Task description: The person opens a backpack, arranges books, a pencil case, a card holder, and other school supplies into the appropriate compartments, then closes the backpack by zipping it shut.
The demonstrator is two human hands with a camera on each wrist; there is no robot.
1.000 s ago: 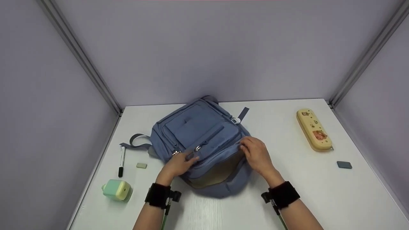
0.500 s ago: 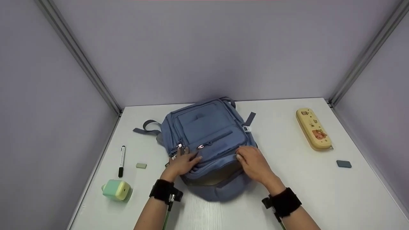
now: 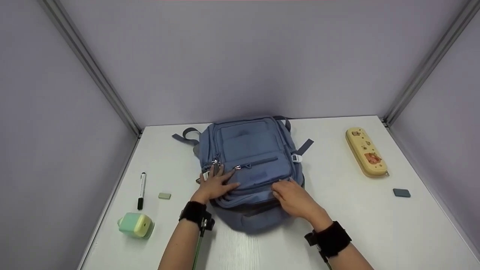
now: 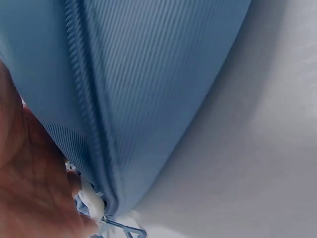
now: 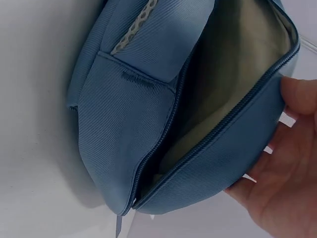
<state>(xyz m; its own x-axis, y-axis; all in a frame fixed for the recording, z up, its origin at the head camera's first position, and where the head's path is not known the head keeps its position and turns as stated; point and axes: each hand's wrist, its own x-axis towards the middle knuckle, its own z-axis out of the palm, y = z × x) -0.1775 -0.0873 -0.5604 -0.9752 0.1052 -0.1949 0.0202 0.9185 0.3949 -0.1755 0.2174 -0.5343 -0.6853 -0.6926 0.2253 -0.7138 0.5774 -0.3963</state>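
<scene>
A blue backpack lies front side up in the middle of the table. Its main zip opening, on the side towards me, gapes and shows a beige lining in the right wrist view. My left hand rests with spread fingers on the backpack's lower left, beside a metal zip pull. At the right end of the opening, my right hand grips the fabric edge, its thumb near the zip teeth. The left wrist view has the palm against the blue side, its fingertips mostly hidden.
On the left of the table are a marker, a small green eraser and a green-and-yellow pencil sharpener. A yellow pencil case and a dark blue-grey eraser lie on the right. Panel walls enclose the sides and back.
The backpack has shifted right and turned straighter, both hands moving with it. Its opening looks narrower from above. The left fingers have spread out on the fabric.
</scene>
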